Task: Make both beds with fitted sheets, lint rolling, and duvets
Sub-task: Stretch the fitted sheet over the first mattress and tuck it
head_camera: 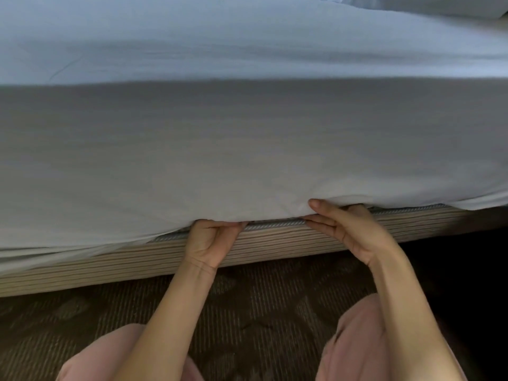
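Observation:
A white fitted sheet (247, 149) covers the top and the near side of the mattress. Its lower hem hangs along the mattress's bottom edge, above the striped bed base (115, 262). My left hand (211, 240) is palm up under that hem, fingers curled round the sheet's edge. My right hand (349, 229) is just to the right, thumb on the front of the sheet and straight fingers reaching under the hem. A strip of grey mattress piping (275, 225) shows between the two hands.
Dark patterned carpet (261, 306) lies in front of the bed. My knees in pink trousers (354, 345) are at the bottom of the view. A white pillow or duvet corner (439, 4) lies at the far right of the bed.

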Motion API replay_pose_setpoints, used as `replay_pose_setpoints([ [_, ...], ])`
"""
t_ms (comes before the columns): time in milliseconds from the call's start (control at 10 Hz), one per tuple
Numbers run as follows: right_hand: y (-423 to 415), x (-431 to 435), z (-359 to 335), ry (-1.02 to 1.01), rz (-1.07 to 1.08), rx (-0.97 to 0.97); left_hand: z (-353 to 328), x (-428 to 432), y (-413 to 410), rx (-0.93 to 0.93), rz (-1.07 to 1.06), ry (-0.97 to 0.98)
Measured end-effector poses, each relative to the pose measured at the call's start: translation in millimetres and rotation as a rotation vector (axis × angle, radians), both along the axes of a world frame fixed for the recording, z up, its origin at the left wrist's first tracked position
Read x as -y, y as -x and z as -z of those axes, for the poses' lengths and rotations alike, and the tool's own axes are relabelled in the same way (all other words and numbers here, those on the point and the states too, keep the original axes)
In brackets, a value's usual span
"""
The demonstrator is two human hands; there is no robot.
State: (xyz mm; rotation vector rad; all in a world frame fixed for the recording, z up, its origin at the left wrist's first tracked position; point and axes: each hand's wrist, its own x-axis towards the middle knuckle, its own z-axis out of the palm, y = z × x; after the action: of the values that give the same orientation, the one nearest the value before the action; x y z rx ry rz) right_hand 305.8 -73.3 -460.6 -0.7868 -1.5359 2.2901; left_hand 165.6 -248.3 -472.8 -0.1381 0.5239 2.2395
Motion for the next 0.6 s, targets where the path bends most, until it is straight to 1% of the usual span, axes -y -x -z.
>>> replay_pose_setpoints([
  [100,12.7,11.4,3.4,0.231,0.141,-0.229,2.8,-1.8,1.4,0.028,-0.024,-0.012],
  [200,30.3,23.6,6.7,0.511,0.245,-0.521,4.1,-3.7,1.6,0.045,-0.061,-0.020],
  [300,42.2,30.1,9.3,0.618,0.373,-0.638,4.1,-2.0,-0.1,0.032,-0.063,-0.044],
  [400,48.8,35.2,7.1,0.627,0.450,-0.657,-1.8,-2.3,-3.3,-0.006,-0.040,-0.065],
  [500,46.7,35.5,6.2,0.630,0.457,-0.634,-4.8,0.0,-7.0,0.005,-0.038,-0.003],
  [600,38.1,32.5,2.5,0.664,0.371,-0.542,-12.8,3.8,-11.0,0.025,-0.024,0.086],
])
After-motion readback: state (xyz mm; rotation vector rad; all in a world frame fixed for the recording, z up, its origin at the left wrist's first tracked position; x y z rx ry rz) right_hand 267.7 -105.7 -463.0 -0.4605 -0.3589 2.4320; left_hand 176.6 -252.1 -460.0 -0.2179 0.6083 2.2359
